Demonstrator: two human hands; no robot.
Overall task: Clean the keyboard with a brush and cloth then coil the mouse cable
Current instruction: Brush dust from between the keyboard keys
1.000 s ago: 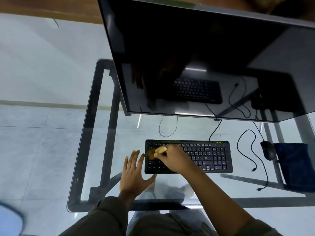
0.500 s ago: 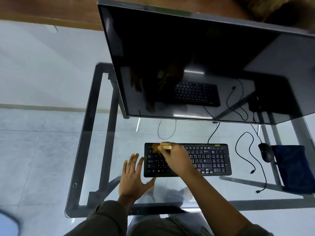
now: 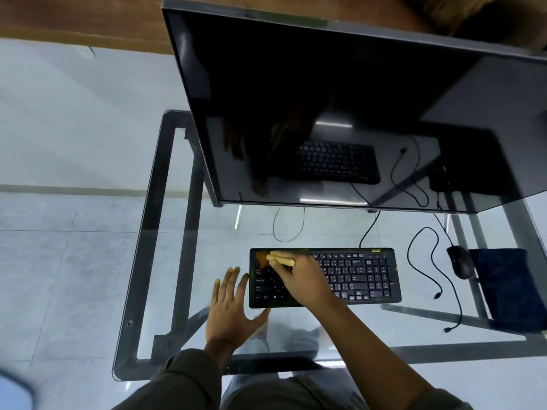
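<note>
A black keyboard (image 3: 361, 276) lies on the glass desk (image 3: 165, 261) in front of me. My right hand (image 3: 299, 279) is shut on a small wooden-handled brush (image 3: 278, 259), its brown bristles resting on the keyboard's top left corner. My left hand (image 3: 232, 309) lies flat on the glass with fingers spread, its thumb touching the keyboard's front left corner. A black mouse (image 3: 460, 261) sits to the right, its loose black cable (image 3: 429, 261) trailing in curves across the glass. A dark blue cloth (image 3: 509, 288) lies right of the mouse.
A large dark monitor (image 3: 340, 113) stands behind the keyboard and overhangs the back of the desk. The keyboard's own cable (image 3: 368, 229) runs back under the monitor. The desk's grey metal frame (image 3: 148, 247) shows through the glass, with pale floor tiles below.
My right hand has carried the brush from the left-middle keys up to the keyboard's top left corner. My left hand has stayed flat beside the keyboard.
</note>
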